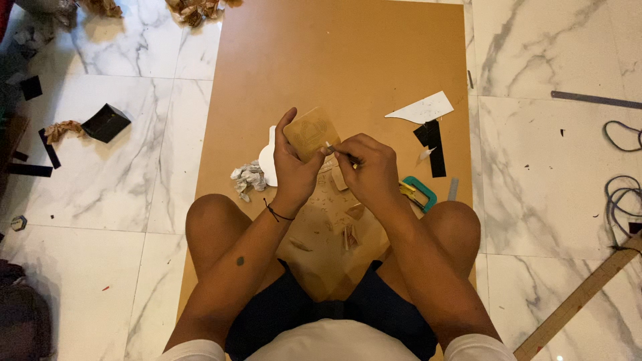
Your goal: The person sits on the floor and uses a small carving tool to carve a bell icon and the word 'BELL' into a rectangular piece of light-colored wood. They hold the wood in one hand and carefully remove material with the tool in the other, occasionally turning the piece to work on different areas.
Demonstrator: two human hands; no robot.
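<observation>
Sitting on a marble floor (pixel 555 220) with knees apart, a person works over a large brown board (pixel 348 60) laid flat in front of them. The left hand (pixel 294 164) is raised above the board's near edge, fingers curled around a small tan piece of card (pixel 311 132), which stands tilted between thumb and fingers. The right hand (pixel 368 170) is pinched closed on a thin knife (pixel 338 152), its tip touching the card's lower right edge.

The card looks light and thin, somewhat stiff yet easy to bend or tear, so it is best gripped by its edges close to where the blade meets it, fingertips kept out of the blade's path.

Tan shavings (pixel 334 214) lie on the board between the knees. A crumpled grey wad (pixel 249 178) and a white cut-out (pixel 268 159) sit just left of the left hand. Toward the board's right edge lie a white scrap (pixel 421 108), a black strip (pixel 433 144) and a teal tape holder (pixel 420 194). A black box (pixel 105 123) rests on the floor well to the left, and a wooden ruler (pixel 582 294) lies at the right.
</observation>
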